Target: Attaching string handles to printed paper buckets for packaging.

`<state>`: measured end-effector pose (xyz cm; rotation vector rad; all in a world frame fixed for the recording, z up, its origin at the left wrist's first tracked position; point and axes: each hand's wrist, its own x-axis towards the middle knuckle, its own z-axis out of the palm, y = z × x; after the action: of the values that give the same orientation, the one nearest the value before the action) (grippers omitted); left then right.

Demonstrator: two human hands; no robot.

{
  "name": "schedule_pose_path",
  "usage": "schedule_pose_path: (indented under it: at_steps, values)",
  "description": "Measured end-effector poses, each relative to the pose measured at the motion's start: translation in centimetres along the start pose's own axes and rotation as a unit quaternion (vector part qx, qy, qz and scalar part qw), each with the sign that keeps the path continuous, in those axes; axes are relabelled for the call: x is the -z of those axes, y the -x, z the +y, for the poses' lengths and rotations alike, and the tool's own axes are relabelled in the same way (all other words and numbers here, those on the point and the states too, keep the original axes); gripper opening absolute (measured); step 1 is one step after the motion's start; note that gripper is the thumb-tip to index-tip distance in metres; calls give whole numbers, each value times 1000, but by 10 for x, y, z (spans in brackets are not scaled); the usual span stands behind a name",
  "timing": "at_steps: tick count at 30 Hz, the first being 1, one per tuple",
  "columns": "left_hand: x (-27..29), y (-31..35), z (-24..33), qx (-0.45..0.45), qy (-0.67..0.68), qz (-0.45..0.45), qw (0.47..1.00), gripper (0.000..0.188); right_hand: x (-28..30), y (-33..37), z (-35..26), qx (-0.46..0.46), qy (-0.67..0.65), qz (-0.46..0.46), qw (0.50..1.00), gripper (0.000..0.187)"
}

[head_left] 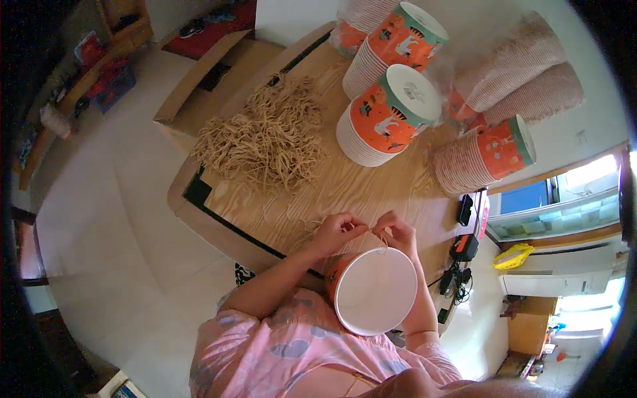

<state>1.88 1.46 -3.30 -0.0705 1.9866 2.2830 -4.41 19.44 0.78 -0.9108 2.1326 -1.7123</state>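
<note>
At far left, an open cardboard box (199,83) stands just past the worktop (242,222), whose upper left corner carries a tangled, stringy tan pile (262,136), near the hands but apart from them. Next comes the left hand (340,232), reaching in over the worktop's near edge; its grip is closed, thumb against forefinger, seemingly on a thin cord (383,247). Below the hands, in front of the person's pink top (285,338), a white-lined bucket (375,292) lies tilted, its round mouth turned up toward the viewer; what supports it from below is hidden. The cord makes a small loop at the bucket's upper rim, and the fingertips of both hands nearly meet just above it. The right hand (398,232) has its grip closed too, pinching the cord, with its forearm alongside the bucket

For a neat result, it seems best to pinch close to the rim, let one hand hold the cord taut while the other works it, and brace the bucket between forearms and body so it cannot roll; pulling hard could crease the rim. Farther right, stacks (491,152) of orange buckets and some black cables (454,282) sit well clear of the fingers
</note>
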Motion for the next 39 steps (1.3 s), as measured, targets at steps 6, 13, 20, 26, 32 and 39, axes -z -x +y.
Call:
schedule_pose_path:
  at_steps: [6, 13, 20, 26, 32, 39]
  values:
    - [4, -3, -8, -9, -17, -27, 999, 21, 2, -2, -8, -40, 19, 8, 999, 16]
    - [-1, -6, -10, 11, 33, 30, 999, 20, 0, -1, -7, 3, -19, -15, 1000, 16]
    - [-4, -13, -19, -20, -40, 77, 996, 18, 5, -1, -17, -6, -11, -44, 999, 13]
    - [-3, -15, -14, -46, -113, 110, 986, 17, 11, 2, -32, -54, -33, -76, 995, 10]
    - [-3, -14, -20, -103, -280, 132, 945, 14, 13, -4, -47, -55, -31, -137, 989, 10]
    - [-5, -2, 5, -243, -313, 96, 913, 19, 19, -7, -57, -41, 17, -185, 982, 10]
